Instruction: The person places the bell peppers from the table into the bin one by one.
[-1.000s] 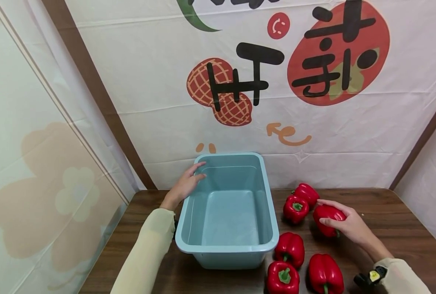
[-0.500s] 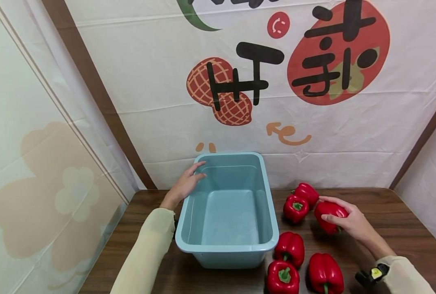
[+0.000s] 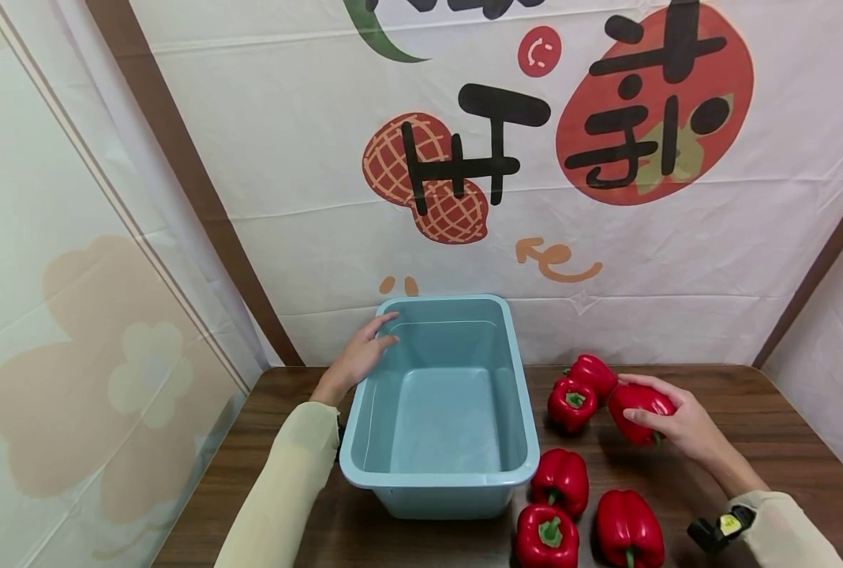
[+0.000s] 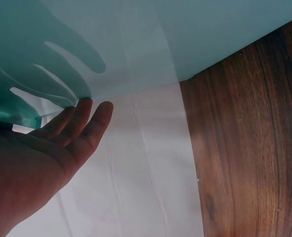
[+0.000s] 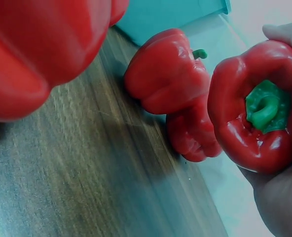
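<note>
Glossy lobed pepper in right hand.

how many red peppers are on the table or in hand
6. One in the right hand: held pepper. Two behind it. Three near the front edge. The bin is empty.

5 loose red peppers on wooden table.

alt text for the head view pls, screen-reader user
A person's right hand grips a red pepper beside five others on a wooden table. The left hand rests on the rim of an empty blue tub.
</note>
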